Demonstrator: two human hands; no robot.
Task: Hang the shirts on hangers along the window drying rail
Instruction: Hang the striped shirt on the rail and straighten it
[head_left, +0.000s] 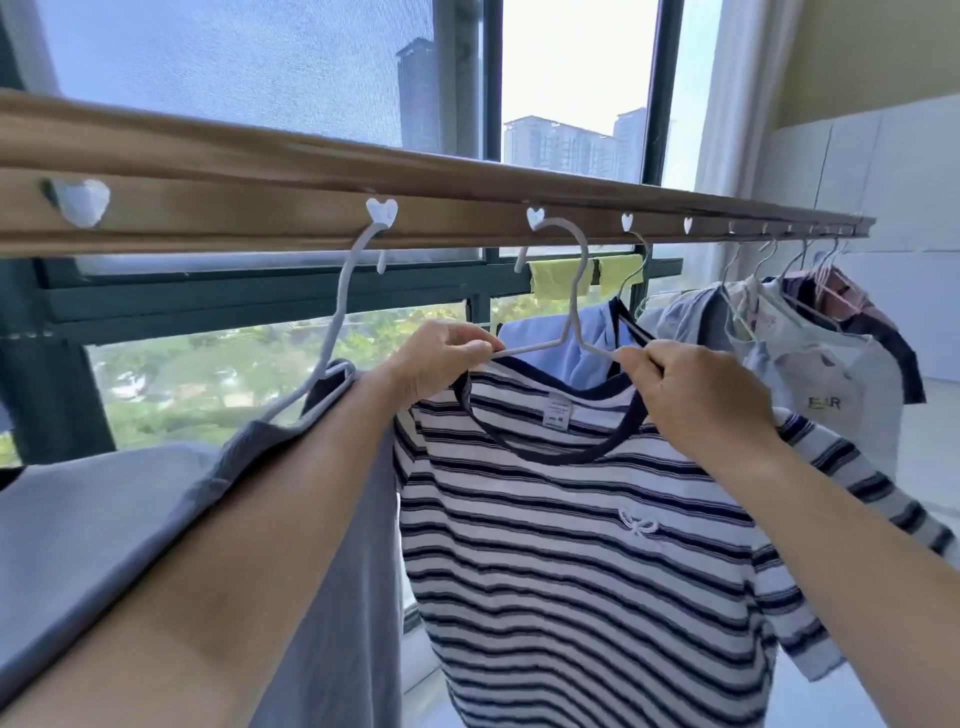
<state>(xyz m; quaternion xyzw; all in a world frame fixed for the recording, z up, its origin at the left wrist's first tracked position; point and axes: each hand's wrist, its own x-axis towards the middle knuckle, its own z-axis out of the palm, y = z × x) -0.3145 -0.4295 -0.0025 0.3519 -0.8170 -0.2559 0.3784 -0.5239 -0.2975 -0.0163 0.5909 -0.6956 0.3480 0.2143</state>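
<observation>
A navy-and-white striped shirt (582, 545) hangs on a white hanger (574, 291) whose hook sits over a heart-shaped peg (536, 217) on the wooden drying rail (260, 171). My left hand (441, 358) pinches the hanger's left arm together with the shirt's collar. My right hand (696, 395) grips the hanger's right arm at the shirt's shoulder. To the left, a grey-blue shirt (104, 519) hangs on another white hanger (343, 296) from the neighbouring peg (382, 212), under my left forearm.
Further right along the rail hang a light blue shirt (550, 338), a white shirt with lettering (831, 384) and several darker garments (852, 301). A free heart peg (83, 200) sits at the far left. Dark-framed window (493, 78) behind; white curtain (727, 104) and tiled wall at right.
</observation>
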